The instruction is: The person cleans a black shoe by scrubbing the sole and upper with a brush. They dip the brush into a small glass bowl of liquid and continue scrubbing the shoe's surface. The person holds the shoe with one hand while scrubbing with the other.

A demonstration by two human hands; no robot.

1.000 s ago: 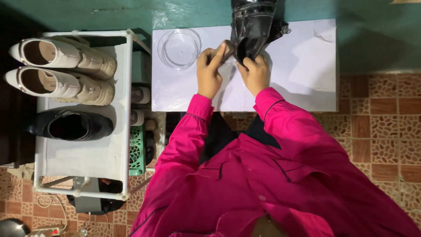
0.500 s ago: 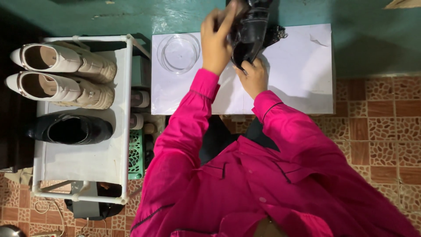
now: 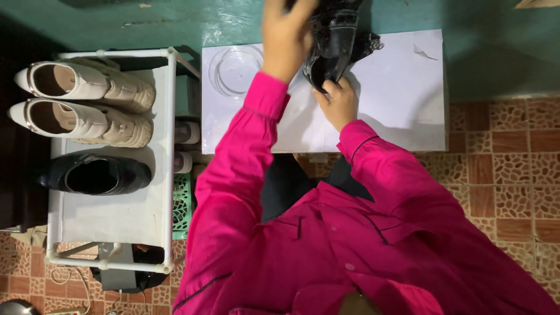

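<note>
Hands on black shoe point(image 3: 333, 44), left hand point(image 3: 287, 36) raised gripping its upper, right hand point(image 3: 338, 104) clasping its toe.

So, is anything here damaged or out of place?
Only small things. The white sheet on the table has a small tear or crease near its far right corner. On the rack, one black shoe lies without its pair; the cream boots are paired.

Left hand point(image 3: 287, 36) raised with arm outstretched; right hand point(image 3: 338, 105) curled, fingers gripping.
</note>
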